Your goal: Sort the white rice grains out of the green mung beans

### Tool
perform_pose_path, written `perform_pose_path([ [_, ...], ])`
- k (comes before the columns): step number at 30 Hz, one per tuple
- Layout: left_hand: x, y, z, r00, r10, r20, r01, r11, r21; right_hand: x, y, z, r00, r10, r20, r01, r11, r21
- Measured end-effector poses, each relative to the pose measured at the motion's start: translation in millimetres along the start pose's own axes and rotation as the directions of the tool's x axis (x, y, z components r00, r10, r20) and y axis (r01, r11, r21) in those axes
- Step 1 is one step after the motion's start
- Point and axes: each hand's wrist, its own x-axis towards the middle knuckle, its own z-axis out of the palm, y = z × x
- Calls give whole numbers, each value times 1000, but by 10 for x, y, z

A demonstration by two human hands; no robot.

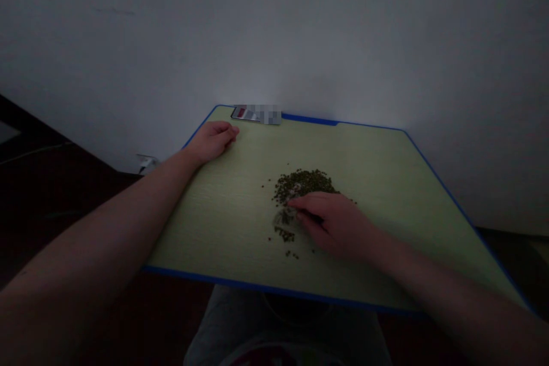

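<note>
A pile of small dark green mung beans (306, 181) lies near the middle of the pale yellow-green tabletop (377, 166). My right hand (332, 220) is at the pile's near side, its thumb and forefinger brought together in a pinch. What is between those fingertips is too small to make out. Just left of the fingertips some beans are smeared by motion, and a small separate group of beans (283, 234) lies closer to me. My left hand (215, 140) rests on the tabletop's left edge with its fingers curled in, apart from the beans.
A phone-like flat object (257, 114), partly pixelated, lies at the far left edge. Blue trim (274, 287) borders the table, which stands against a grey wall (343, 40). My legs (227, 320) are below the near edge. A white socket or plug (148, 162) shows low at left.
</note>
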Motion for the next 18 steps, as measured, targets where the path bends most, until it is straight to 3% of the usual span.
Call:
perform_pose_path([
  [8, 36, -64, -7, 1000, 25, 14, -25, 1000, 7, 176, -73, -28, 987, -83, 140, 81, 997, 21],
  [18, 26, -32, 4, 1000, -4, -1, 4, 1000, -5, 27, -126, -65, 974, -45, 223, 52, 998, -25],
])
